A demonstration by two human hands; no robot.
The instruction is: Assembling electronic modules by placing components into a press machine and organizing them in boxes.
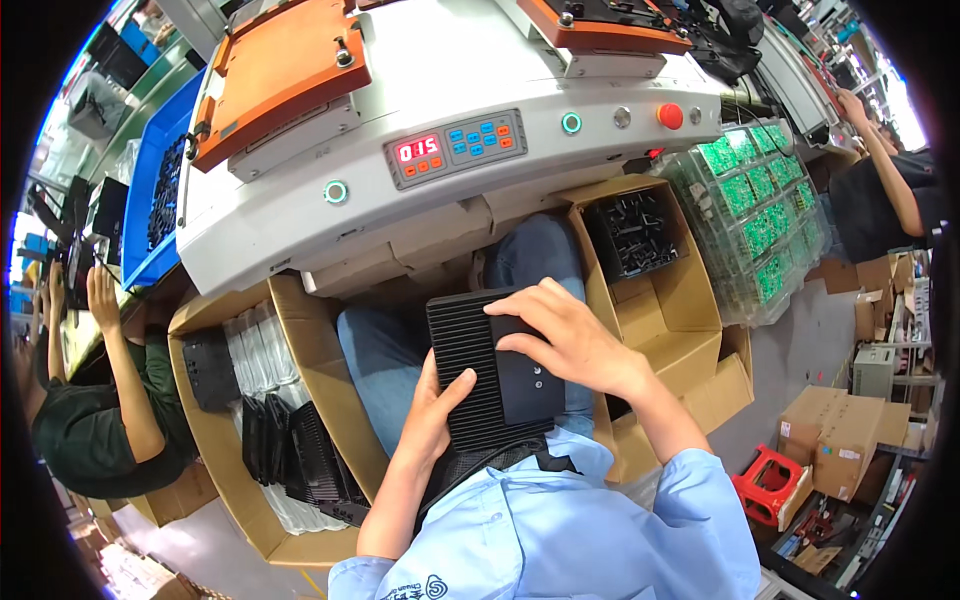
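Note:
A black ribbed housing (466, 400), like a finned cover, lies tilted across my lap. Its right part is a smooth dark plate (525, 378) with small bright round spots; I cannot tell if this plate is a separate piece. My left hand (432, 412) grips the left edge, thumb on top of the ribs and the other fingers hidden beneath. From the right, my right hand (570, 338) reaches over the smooth plate. Its index finger and thumb are bent against the plate's upper left edge, and the other fingers are curled behind.
Ahead stands a white machine (290, 215) with orange fixtures (280, 75), a control panel (455, 150) and a red button (670, 116). Open cartons flank my legs: the left carton (335, 400) holds black ribbed parts, the right carton (690, 300) small black pieces. Green circuit boards (765, 225) stack at right. Other people work on both sides.

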